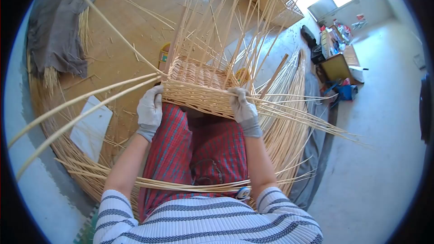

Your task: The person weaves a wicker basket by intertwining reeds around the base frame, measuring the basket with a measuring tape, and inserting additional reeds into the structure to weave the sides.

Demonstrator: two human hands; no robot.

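A partly woven wicker basket [199, 94] rests at my knees, its near wall facing me. Many upright willow stakes [212, 22] rise from its rim. My left hand [150, 109], in a pale work glove, is closed on the basket's near left corner. The near right corner is held by my gloved right hand [244, 108]. Thick willow rods [86, 94] stick out leftward from the left corner, and thinner rods [307, 118] stretch out to the right. Fingers behind the wall are hidden on both sides.
A large bundle of willow rods [285, 131] lies at my right on a dark cloth. More rods lie across my lap. On the left are a white board [91, 124] and a grey cloth [61, 27] over rods. Boxes and clutter [339, 58] stand at the far right.
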